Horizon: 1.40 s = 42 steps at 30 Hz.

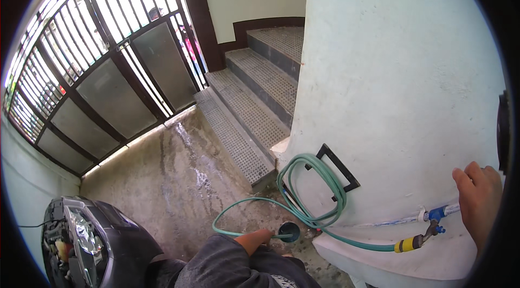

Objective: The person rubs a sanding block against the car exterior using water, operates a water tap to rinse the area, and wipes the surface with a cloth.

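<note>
Wet concrete floor (179, 180) below steps (254, 98). Left hand (259, 238) grips green hose (319, 180) end; right hand (479, 201) curled loose, resting on wall (401, 82) by tap (433, 222).

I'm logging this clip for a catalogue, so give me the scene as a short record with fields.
place: entry hall with wet concrete floor, steps and barred gate
left hand: left hand holds the free end of the green hose
right hand: right hand rests on the wall by the tap
hose: looped on the wall, joined to the tap by a yellow connector
nearby: scooter front at lower left
</note>
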Each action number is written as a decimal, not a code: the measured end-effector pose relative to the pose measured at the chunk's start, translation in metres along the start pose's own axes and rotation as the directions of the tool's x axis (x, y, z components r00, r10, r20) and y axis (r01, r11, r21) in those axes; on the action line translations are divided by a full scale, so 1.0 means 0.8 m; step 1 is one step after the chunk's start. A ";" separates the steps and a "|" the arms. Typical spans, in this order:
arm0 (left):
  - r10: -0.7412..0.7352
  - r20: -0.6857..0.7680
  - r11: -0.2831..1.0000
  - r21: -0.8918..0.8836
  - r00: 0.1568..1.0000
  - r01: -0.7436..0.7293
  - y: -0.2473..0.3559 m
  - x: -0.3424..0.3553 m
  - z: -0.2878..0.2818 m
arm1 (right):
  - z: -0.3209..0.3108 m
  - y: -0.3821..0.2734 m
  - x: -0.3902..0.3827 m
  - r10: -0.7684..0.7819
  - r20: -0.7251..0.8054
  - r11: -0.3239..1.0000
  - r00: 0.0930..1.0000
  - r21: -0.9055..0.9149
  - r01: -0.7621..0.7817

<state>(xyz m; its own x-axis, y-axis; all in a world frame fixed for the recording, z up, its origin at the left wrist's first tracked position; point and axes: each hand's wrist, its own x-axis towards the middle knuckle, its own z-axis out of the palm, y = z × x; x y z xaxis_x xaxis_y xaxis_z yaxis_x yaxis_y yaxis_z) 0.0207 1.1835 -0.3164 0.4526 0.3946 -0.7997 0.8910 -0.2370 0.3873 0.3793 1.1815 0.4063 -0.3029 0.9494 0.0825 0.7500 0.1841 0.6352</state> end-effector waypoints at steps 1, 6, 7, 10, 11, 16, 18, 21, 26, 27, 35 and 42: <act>-0.008 -0.003 1.000 -0.006 1.000 0.008 -0.002 -0.003 0.002 | 0.001 0.000 -0.001 0.009 0.005 1.000 1.000 0.005 -0.009; -0.039 0.018 0.999 -0.010 0.999 0.039 0.006 -0.020 0.000 | 0.004 -0.005 -0.001 0.026 0.009 1.000 1.000 -0.011 -0.026; -0.021 0.012 1.000 -0.003 1.000 0.021 0.012 -0.011 -0.006 | -0.004 -0.006 -0.004 0.047 0.022 0.998 0.999 -0.032 -0.046; -0.031 0.032 0.999 0.028 0.999 0.030 0.009 0.004 0.002 | -0.004 -0.004 -0.008 0.054 0.033 0.998 0.998 -0.033 -0.053; -0.024 -0.030 1.000 0.015 0.999 0.025 -0.003 0.013 0.015 | 0.002 -0.001 -0.009 0.060 0.042 0.997 0.997 -0.044 -0.058; -0.004 -0.061 1.000 0.016 0.998 0.005 -0.008 0.022 0.027 | 0.007 0.000 -0.007 0.063 0.046 0.997 0.997 -0.051 -0.061; -0.012 -0.075 1.000 -0.026 0.997 0.010 -0.007 0.025 0.028 | 0.003 -0.001 -0.008 0.064 0.062 0.996 0.996 -0.070 -0.060; 0.031 -0.085 0.999 0.027 0.996 -0.029 -0.010 0.027 0.029 | 0.005 0.000 -0.009 0.071 0.059 0.995 0.996 -0.073 -0.067; 0.016 -0.064 1.000 0.015 0.998 -0.015 -0.006 0.016 0.023 | 0.001 -0.002 -0.007 0.070 0.080 0.995 0.994 -0.078 -0.064; 0.017 -0.066 1.000 0.008 0.998 -0.017 -0.004 0.013 0.021 | 0.000 -0.002 -0.006 0.068 0.082 0.995 0.994 -0.076 -0.061; -0.032 -0.054 0.999 -0.008 0.998 0.031 0.000 0.016 0.021 | -0.018 0.000 -0.001 -0.001 0.107 1.000 0.994 -0.011 0.003; 0.004 -0.042 1.000 0.014 0.999 -0.004 -0.006 0.023 0.026 | -0.043 -0.004 0.016 -0.070 0.100 0.995 0.993 0.071 0.063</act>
<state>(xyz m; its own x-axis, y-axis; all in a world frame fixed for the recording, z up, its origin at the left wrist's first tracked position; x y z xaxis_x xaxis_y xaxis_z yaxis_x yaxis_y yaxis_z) 0.0244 1.1734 -0.3427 0.4575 0.4309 -0.7778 0.8887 -0.2510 0.3837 0.3531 1.1845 0.4318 -0.2947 0.9548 -0.0395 0.7692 0.2616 0.5830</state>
